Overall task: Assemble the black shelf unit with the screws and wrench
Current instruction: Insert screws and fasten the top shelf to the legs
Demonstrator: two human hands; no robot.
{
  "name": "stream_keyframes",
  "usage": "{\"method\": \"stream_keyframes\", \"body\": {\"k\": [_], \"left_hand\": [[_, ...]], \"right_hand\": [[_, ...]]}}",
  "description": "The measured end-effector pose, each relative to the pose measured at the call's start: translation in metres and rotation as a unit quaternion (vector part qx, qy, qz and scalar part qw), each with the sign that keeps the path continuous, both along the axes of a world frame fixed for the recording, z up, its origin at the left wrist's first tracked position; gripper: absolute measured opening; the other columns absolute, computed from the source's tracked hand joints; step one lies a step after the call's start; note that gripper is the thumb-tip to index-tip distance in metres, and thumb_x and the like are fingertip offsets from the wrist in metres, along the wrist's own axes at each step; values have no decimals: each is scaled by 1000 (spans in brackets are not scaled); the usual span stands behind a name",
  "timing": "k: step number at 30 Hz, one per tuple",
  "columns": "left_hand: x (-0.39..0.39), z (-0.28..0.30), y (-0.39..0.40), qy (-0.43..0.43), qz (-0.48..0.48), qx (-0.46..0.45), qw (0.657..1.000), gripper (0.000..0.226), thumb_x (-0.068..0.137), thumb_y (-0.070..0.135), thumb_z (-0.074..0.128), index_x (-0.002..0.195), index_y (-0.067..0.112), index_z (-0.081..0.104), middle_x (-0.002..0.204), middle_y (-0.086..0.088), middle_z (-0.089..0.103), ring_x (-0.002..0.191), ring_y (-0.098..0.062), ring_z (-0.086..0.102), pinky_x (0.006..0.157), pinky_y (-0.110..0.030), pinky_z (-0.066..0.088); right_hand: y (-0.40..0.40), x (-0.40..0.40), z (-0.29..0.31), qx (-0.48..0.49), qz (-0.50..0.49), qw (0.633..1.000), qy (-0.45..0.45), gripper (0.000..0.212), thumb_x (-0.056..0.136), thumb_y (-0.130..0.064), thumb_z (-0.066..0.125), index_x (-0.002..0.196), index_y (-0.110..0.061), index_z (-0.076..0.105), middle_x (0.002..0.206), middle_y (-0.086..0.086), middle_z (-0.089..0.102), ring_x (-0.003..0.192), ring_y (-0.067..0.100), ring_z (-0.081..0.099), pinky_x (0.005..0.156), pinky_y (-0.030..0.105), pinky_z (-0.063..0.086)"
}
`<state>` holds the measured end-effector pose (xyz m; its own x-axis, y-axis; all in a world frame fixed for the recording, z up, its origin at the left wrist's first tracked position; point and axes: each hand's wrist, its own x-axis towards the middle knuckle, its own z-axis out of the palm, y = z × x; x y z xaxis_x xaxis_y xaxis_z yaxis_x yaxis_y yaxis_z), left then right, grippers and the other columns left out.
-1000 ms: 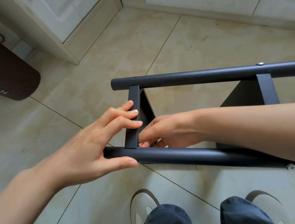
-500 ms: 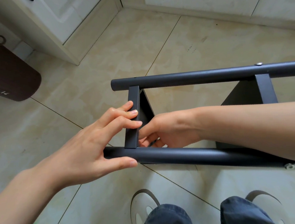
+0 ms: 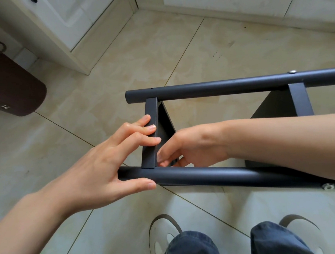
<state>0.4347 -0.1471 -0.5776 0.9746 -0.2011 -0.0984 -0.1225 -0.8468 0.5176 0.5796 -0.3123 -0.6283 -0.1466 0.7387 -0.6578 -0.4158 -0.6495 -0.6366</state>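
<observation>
The black shelf unit (image 3: 226, 174) is laid on its side on the glossy beige tiled floor (image 3: 157, 53). The near round tube (image 3: 206, 177) is touched by the thumb of the left hand (image 3: 105, 167); its straight fingers are rested on the flat matte crossbar (image 3: 150, 134). The right hand (image 3: 190, 147) is placed just beside the crossbar, fingers curled; what is pinched cannot be told. Silver screws (image 3: 293, 72) are seated in both tubes.

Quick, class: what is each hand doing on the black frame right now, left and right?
Left hand: open, fingers straight on the crossbar, thumb along the near tube.
Right hand: fingers curled behind the crossbar's lower end; whether it holds anything cannot be told.
</observation>
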Motion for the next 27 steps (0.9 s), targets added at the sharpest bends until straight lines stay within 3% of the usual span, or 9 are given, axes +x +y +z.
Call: {"method": "stream_keyframes", "body": {"k": [2,6,8,13,20,23,27], "left_hand": [[0,0,0,-2,-1,5,1000,62,82,63,64,134,34,48,148,24,35,150,-3,20,114,-17,27],[0,0,0,0,-1,5,1000,62,82,62,65,134,32,49,148,23,35,150,-2,20,114,-15,25],[0,0,0,-1,-1,2,1000,62,82,62,65,135,33,48,148,24,35,150,-2,20,114,-16,26],[-1,0,0,2,4,6,1000,62,83,67,61,135,37,46,149,26,32,150,-3,19,111,-36,35],[0,-2,1,0,-2,8,1000,63,83,65,64,135,35,47,150,25,32,150,-3,20,113,-22,29],[0,-1,1,-1,-1,6,1000,63,82,64,65,135,33,49,150,24,33,150,-3,20,113,-20,28],[0,-1,1,0,2,7,1000,63,82,64,64,135,34,49,150,24,33,150,-2,19,113,-17,27]], "right_hand": [[0,0,-1,-8,6,1000,-2,19,93,-22,58,74,-19,60,77,-1,59,86,21,50,76,27,43],[3,-7,-4,-9,0,1000,-30,23,93,-23,58,71,-17,59,69,-2,58,68,13,54,61,20,48],[3,-7,-4,-1,-6,1000,-15,17,95,-22,56,78,-16,59,73,-2,57,74,14,52,66,21,48],[0,0,-1,16,-23,1000,0,25,96,-19,56,72,-17,63,77,-1,62,74,14,59,68,24,49],[4,-9,-7,14,-22,999,-23,34,95,-13,55,61,-12,57,55,-2,57,52,9,54,55,18,48],[5,-6,-6,0,-7,1000,-6,35,94,-20,54,60,-15,61,61,-3,60,56,10,56,58,19,49],[4,1,-4,-6,2,1000,23,19,86,-22,58,67,-18,61,75,0,60,72,16,55,69,23,48]]}}
